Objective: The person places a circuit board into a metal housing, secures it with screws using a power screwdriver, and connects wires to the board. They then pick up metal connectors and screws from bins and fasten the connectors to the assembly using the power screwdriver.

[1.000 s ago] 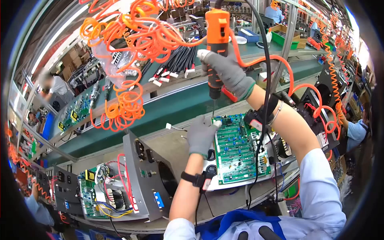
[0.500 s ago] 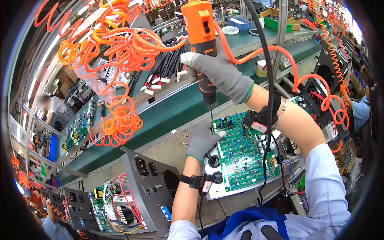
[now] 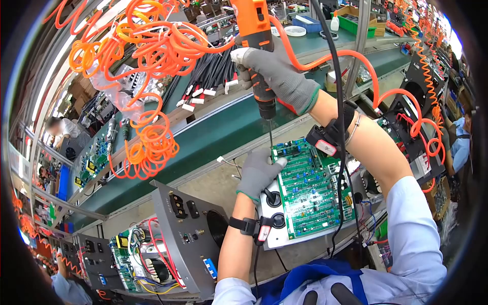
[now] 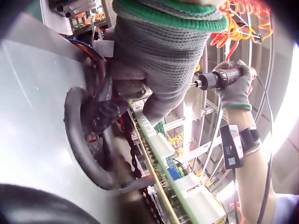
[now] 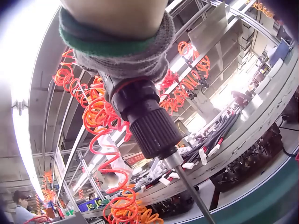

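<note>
My gloved right hand [image 3: 282, 73] grips an orange and black power screwdriver [image 3: 254, 23], held upright with its top leaning left. Its long thin bit [image 3: 271, 133] points down to the upper left corner of a green circuit board [image 3: 310, 203]. At that corner my gloved left hand [image 3: 257, 170] pinches the board's edge, thumb over the top face. In the left wrist view the fingers curl in at the end of the board, beside a thick black cable [image 4: 77, 135]. The right wrist view shows the screwdriver's ribbed black chuck [image 5: 154, 130] and steel bit.
The board sits over a pale metal plate [image 3: 273, 240] with black cable grommets. Left of it stands a grey metal housing [image 3: 190, 239] with wiring. Coiled orange hoses [image 3: 152, 46] hang ahead. A black cable [image 3: 333, 66] drops before the right arm. Beyond runs a green conveyor [image 3: 203, 134].
The head view has shifted slightly. The screwdriver's top now leans further left, while its bit stays by the board's upper left corner. Both hands keep their hold.
</note>
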Motion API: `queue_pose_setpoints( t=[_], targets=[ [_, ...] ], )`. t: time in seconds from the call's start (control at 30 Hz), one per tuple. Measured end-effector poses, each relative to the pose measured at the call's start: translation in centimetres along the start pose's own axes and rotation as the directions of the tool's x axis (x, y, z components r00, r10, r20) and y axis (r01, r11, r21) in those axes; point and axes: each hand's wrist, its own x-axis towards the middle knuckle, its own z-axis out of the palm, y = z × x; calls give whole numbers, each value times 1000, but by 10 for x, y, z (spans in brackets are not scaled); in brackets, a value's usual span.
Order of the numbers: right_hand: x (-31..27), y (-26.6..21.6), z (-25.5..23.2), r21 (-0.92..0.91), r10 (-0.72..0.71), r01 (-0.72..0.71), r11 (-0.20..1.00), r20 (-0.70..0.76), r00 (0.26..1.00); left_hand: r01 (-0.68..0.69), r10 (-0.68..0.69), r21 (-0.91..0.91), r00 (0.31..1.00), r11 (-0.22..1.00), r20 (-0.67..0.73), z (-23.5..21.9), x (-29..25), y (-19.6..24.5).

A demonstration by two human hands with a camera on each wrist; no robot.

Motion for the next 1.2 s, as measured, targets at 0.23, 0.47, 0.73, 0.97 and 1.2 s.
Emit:
queue_pose_setpoints(
  t=[0.23, 0.47, 0.73, 0.97, 1.2],
  targets=[
    [-7, -7, 1, 44, 6, -8, 999, 38, 999, 90, -87, -50, 995, 995, 55, 0, 4, -2],
    [-22, -28, -7, 113, -21, 13, 993, 64, 998, 23, -225, -592, 937, 806, -269, -12, -20, 9],
    [-111, -87, 29, 331, -244, 239, 913, -27, 969, -60, -299, -994, 950, 96, -86, -33, -125, 54],
    [-194, -104, 19, 421, -425, 402, 813, -43, 904, 232, -188, -963, 948, -136, 255, 7, -208, 9],
    [-255, -118, 18, 555, -540, 522, 647, -150, 828, 188, -192, -971, 958, -147, 214, 10, -214, 37]
  ],
)
